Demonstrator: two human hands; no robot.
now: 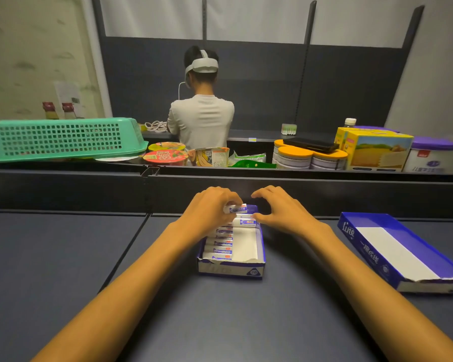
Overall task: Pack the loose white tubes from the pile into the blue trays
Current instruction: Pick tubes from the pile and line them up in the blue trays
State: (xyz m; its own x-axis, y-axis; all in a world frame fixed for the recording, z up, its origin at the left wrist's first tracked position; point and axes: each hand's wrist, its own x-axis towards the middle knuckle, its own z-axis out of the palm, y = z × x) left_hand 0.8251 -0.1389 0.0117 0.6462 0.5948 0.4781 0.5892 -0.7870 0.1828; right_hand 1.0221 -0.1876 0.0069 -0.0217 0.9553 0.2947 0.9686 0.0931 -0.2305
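We hold one white tube (236, 209) in our left hand (211, 209), the fingers curled around it and pinching it, just above the far end of the small blue tray (261, 246). This tray stands on the dark table (63, 270), near the middle of it and close to the raised far edge. Inside the tray a row of white tubes (220, 242) lies along the left wall, one beside the other, from the near end up to our left hand. One more tube (246, 222) lies across the far part of the tray, and the thumb of our right hand (283, 210) touches its right end. The right hand holds nothing: its fingers are spread and bent loosely over the far right corner of the tray. The right half of the tray floor shows bare white cardboard.

Toward the right edge of the table lies a second, longer blue tray (351, 228), well apart from the first one, with a white floor and no tubes that we can see.

Behind the raised edge there is a shelf with a green plastic basket (63, 138) upside down at the left, instant noodle cups (165, 155), tins with orange lids (296, 155), a yellow carton (377, 150) and a tin with purple lid (433, 155). Farther back a person in a white shirt (201, 118) stands with the back to us.
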